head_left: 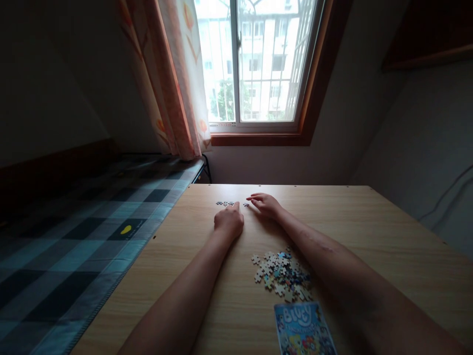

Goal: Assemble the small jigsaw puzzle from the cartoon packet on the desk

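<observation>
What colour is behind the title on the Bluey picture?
The Bluey picture is blue there, as the head view shows.

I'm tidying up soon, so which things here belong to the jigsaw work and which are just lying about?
In the job: row of pieces; lone piece; loose pile; probably the Bluey picture; table.

Background: checked bedcover; curtain; window.

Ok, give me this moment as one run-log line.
left hand: at right end of puzzle-piece row | right hand: by separate piece | loose pile: on table | Bluey picture: near side of pile
</observation>
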`<state>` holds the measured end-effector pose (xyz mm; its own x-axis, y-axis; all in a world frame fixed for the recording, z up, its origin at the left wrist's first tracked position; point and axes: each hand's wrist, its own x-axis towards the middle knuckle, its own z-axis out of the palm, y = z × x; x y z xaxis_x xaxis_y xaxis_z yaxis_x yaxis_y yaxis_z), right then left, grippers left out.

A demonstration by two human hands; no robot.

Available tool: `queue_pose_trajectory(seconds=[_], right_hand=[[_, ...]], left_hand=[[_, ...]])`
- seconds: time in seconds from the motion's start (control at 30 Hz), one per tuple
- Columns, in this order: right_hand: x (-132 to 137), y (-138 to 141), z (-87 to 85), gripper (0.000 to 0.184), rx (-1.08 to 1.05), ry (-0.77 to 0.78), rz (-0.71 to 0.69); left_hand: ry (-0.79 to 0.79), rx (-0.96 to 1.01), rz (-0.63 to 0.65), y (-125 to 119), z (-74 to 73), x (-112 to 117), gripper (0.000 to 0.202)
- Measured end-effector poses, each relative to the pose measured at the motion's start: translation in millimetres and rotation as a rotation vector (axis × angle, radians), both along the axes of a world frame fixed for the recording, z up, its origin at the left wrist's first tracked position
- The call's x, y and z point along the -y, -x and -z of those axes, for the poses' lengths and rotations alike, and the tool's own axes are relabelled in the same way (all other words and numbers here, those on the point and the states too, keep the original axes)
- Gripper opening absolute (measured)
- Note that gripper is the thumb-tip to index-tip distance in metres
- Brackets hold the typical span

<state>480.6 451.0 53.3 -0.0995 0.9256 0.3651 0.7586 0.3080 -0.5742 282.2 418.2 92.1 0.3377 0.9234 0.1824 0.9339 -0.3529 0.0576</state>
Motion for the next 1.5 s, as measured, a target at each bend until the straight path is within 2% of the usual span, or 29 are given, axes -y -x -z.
queue_pose_trajectory(seconds=[0.4, 0.73, 1.0, 1.3, 1.5], right_hand=[[9, 7, -6.9, 0.023, 0.137, -0.080, -0.031], [12, 8, -8.5, 0.023, 0.087, -0.084, 0.009], [13, 8, -8.9, 0.023, 0.137, -0.084, 0.007], [9, 9, -6.6, 0.028, 0.291, -0.132, -0.035], [10, 7, -7.5, 0.028, 0.283, -0.105, -0.038]], left_hand=[[0.010, 0.005, -0.020, -2, -0.2, -1, 0.044], [0.035, -0.007, -0.026, -3, 0.0, -2, 0.045], [-0.034, 0.071, 0.022, 1, -1.3, 5, 0.037], [0.046, -0.018, 0.057, 3, -6.6, 15, 0.030], [0.043, -0.012, 0.059, 3, -7.5, 15, 0.031]])
